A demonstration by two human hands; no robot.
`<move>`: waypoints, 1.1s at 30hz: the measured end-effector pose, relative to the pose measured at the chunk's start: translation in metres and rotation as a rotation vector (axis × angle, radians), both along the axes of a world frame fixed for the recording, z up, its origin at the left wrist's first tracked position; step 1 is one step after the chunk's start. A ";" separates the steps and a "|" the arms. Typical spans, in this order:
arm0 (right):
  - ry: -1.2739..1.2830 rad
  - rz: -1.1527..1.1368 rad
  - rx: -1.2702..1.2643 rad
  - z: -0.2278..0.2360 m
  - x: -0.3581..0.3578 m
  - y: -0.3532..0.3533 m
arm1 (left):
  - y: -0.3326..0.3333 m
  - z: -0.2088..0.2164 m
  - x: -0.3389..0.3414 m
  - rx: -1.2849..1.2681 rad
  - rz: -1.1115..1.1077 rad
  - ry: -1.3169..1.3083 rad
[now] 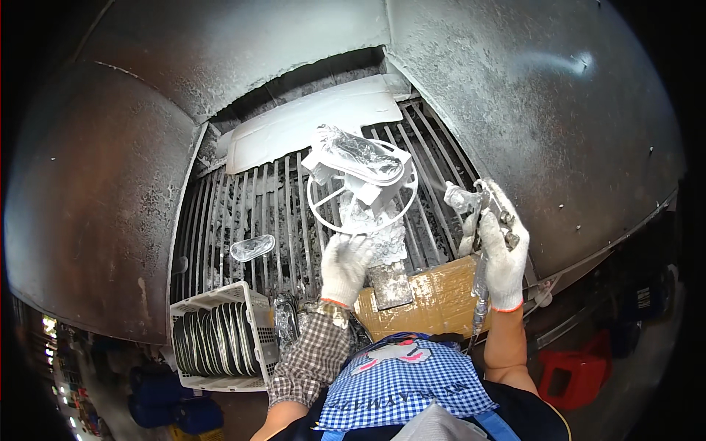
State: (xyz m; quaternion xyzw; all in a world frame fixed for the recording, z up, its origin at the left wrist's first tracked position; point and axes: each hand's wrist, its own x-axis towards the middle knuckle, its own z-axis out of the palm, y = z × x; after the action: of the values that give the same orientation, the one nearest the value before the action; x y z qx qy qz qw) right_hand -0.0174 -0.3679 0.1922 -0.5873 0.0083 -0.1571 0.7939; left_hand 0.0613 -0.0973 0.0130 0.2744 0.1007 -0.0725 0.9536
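Note:
My right hand (506, 257), in a white knit glove, is wrapped around a spray gun (460, 197) whose nozzle end points left, with its hose (479, 294) hanging below. My left hand (344, 266), also gloved, reaches to the near rim of a white round turntable ring (321, 214); its fingers look extended and slightly blurred at the rim. On top of the turntable, a long oval piece with a shiny silvery face (360, 156) rests tilted on a white block support. Beneath the ring, crumpled, paint-coated wrapping (386, 242) covers the stand.
Dark slatted grating (283, 195) lies between metal booth walls (544, 140). A small oval silvery piece (252, 248) sits on the slats. Near left stands a white basket (265, 323) of upright dark oval pieces. A taped cardboard sheet (434, 298) borders the front; a red container (577, 371) is lower right.

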 end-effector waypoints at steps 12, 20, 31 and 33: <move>-0.029 0.157 -0.076 -0.002 -0.002 -0.004 | 0.018 0.008 -0.001 -0.034 -0.005 0.024; 0.025 0.254 0.031 0.000 0.000 0.012 | 0.040 0.008 0.007 -0.018 0.078 -0.030; -0.058 0.287 -0.069 -0.025 0.039 0.037 | 0.070 0.026 0.031 0.040 0.097 -0.078; -0.077 0.254 -0.064 -0.026 0.048 0.038 | 0.076 0.026 0.036 0.050 0.094 -0.089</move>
State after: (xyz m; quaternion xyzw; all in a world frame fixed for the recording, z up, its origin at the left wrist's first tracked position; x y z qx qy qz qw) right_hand 0.0302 -0.3302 0.1665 -0.6022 -0.1018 -0.0778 0.7880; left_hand 0.0975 -0.0218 0.0394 0.2963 0.0726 -0.0127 0.9522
